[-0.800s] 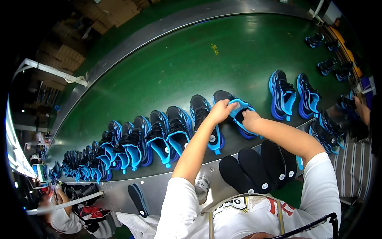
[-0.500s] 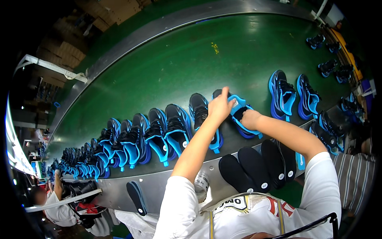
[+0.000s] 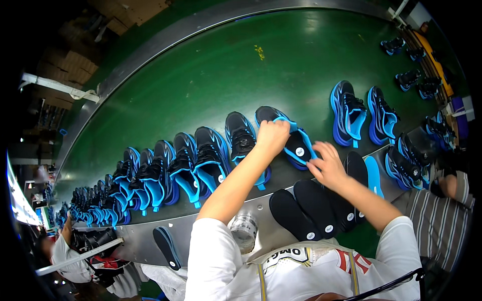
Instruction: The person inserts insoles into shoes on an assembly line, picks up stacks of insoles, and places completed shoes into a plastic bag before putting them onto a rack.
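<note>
A black and blue sneaker [image 3: 267, 113] lies on the green belt in front of me, its toe pointing away. My left hand [image 3: 272, 135] is closed on its tongue, pulling the opening wide. Inside sits a black insole [image 3: 297, 141] with a round white sticker at the heel. My right hand [image 3: 329, 165] is at the heel collar, fingers apart, the thumb close to the rim. Just left stands another sneaker [image 3: 240, 133], partly behind my left forearm. Several black insoles [image 3: 314, 208] lie on the metal edge below my right hand, one showing a blue underside [image 3: 373, 175].
A long row of matching sneakers [image 3: 183, 155] runs left along the green belt [image 3: 211, 70]. Another pair [image 3: 346, 113] stands to the right. A clear cup [image 3: 243, 232] and an insole pair [image 3: 166, 248] rest on the metal edge. People work at both sides.
My right hand has come out of the sneaker to its heel collar, and the insole's stickered heel now shows inside. My left hand has closed on the tongue. The whole view has shifted slightly.
</note>
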`<state>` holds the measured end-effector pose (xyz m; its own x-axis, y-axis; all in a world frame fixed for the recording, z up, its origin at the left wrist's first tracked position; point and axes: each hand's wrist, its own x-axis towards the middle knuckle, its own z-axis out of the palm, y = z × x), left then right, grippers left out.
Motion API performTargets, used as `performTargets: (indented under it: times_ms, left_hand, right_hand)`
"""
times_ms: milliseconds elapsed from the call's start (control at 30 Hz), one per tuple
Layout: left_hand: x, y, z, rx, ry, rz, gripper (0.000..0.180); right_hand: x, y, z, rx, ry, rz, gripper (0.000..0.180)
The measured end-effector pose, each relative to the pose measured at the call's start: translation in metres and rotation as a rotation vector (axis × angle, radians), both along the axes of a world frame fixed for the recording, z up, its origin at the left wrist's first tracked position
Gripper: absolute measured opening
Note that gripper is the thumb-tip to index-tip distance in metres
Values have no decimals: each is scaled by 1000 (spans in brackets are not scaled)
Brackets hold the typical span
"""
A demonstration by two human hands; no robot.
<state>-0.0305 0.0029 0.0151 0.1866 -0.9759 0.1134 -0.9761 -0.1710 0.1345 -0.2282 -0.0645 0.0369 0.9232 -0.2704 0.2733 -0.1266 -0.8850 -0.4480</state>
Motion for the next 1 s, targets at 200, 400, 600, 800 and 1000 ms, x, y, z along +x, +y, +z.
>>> performTargets:
  times_ms: [200, 400, 600, 800, 1000]
  left_hand:
    - [-26, 45, 12, -220, -133, -103, 11]
    - [-20, 22, 6, -140, -269, -19, 8]
    - [-9, -21, -7, 152, -323, -17, 7]
    - [7, -23, 2, 212, 50, -108, 18]
    - [23, -6, 21, -256, 1169, 397, 19]
  right_hand:
    - [-49, 39, -19, 196, 70, -134, 19]
    - [-38, 31, -20, 258, -15, -195, 15]
    - [-13, 22, 10, -30, -87, -159, 13]
    - [-74, 107, 3, -15, 552, 139, 26]
    - [-95, 132, -4, -225, 850, 156, 47]
